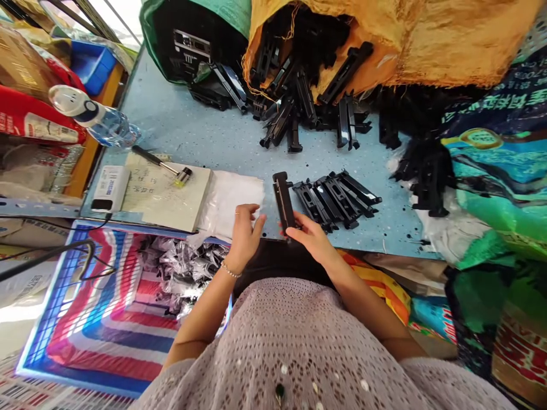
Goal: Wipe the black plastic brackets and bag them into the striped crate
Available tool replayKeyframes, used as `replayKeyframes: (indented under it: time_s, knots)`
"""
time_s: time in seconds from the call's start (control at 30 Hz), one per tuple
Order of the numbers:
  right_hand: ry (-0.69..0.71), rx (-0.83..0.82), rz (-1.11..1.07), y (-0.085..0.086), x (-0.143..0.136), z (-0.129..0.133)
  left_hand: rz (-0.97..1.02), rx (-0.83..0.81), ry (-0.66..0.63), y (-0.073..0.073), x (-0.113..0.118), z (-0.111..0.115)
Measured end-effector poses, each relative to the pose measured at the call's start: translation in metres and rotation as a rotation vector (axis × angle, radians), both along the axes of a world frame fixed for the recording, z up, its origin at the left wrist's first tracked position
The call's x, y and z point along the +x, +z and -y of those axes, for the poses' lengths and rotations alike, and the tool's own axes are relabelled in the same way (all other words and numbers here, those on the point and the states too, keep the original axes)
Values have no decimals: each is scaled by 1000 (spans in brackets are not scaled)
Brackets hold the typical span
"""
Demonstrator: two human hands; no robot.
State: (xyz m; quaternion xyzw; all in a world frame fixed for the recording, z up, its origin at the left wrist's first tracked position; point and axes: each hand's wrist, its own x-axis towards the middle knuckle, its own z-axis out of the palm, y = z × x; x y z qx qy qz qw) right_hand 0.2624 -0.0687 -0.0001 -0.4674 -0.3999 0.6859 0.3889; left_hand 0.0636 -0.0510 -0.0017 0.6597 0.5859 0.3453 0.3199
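Observation:
My right hand [308, 232] grips the lower end of a long black plastic part [282, 199], which is held nearly upright over the table's front edge. To its right, several similar black parts [337, 200] lie side by side in a row. My left hand [246, 230] is over the near edge of a stack of thin white plastic bags [235, 196], its thumb and fingers apart and nothing visible between them. Left of the bags lies a cardboard pad [166, 196] with handwriting, and a small tool with a black handle [160, 162] rests on it.
More black parts spill from an orange sack [410, 40] and a green sack [231, 17] at the back. A water bottle [100, 121] and a white box [111, 188] are at left. Below, a blue basket [51, 307] holds wrapped pieces. Printed bags [491, 171] crowd the right.

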Motion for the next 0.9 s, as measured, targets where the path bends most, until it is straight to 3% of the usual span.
replayKeyframes:
  time_s: [0.07,0.13,0.23,0.4,0.57,0.63,0.73,0.8,0.9]
  knots:
    - [-39,-48,-38,0,6,-2,-293,23,28,-4,-18,-8]
    - [-64,-79,-93,1,8,-4,-394,-17,-18,-8,-32,-17]
    - [-58,-135,-198,4,6,-10,-153,-119,-34,-9,-48,-29]
    - [140,-214,-414,15,-11,-21,376,-273,168,-5,-56,-34]
    - [252,-246,-478,10,-44,-42,479,-304,150,-1,-54,-28]
    - [231,-248,-454,4,-50,-50,388,-180,165,5,-61,-26]
    - [195,-245,-390,-3,-48,-55,-12,40,126,16,-76,-21]
    - [148,-203,-313,-3,-42,-53,-267,101,69,23,-83,-20]
    - [88,-72,-234,6,-29,-40,-362,101,28,29,-82,-21]
